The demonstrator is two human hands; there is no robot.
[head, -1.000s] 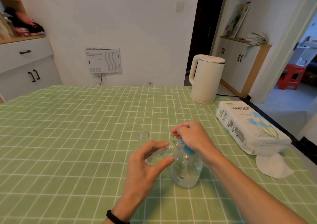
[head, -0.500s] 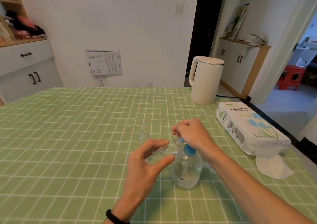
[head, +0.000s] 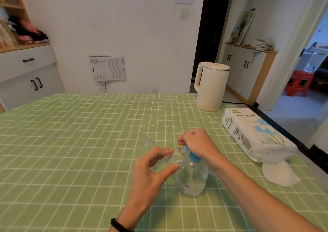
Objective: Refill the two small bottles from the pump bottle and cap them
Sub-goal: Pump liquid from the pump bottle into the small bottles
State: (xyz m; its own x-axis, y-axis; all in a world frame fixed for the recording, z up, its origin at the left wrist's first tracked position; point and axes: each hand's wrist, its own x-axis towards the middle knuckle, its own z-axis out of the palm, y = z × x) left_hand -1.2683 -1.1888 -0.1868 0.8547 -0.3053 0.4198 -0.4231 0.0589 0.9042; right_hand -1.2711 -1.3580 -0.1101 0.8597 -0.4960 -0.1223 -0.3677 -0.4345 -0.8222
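- The left hand (head: pixel 152 171), in the lower centre of the frame, has a clear small bottle (head: pixel 173 158) pinched between its thumb below and its fingertips above. The other fingers are loosely bent and the palm is partly open.
- That small bottle is tilted, with its mouth pointing up and to the right, right at the spout of the pump bottle (head: pixel 192 180). Whether any liquid is passing cannot be told.
- The right hand (head: pixel 197 143) sits just right of centre. Its fingers are curled down over the blue pump head (head: pixel 192 158), and the knuckles hide the very top of it.
- The pump bottle stands upright on the table (head: pixel 71 143) under the right hand, in the centre of the frame. It is clear and round-bodied, with a small label low on its front.
- A second small bottle (head: pixel 149 143), also clear, stands upright on the table just above and left of the left hand's fingertips, apart from both hands.
- The table is covered with a green cloth with white grid lines.
- A cream kettle (head: pixel 211 86) stands at the far right edge of the table.
- A tissue pack (head: pixel 255 132) lies on the right of the frame, and a loose tissue (head: pixel 278 175) lies just below it.
- A black wristband (head: pixel 119 225) circles the left wrist at the bottom edge.
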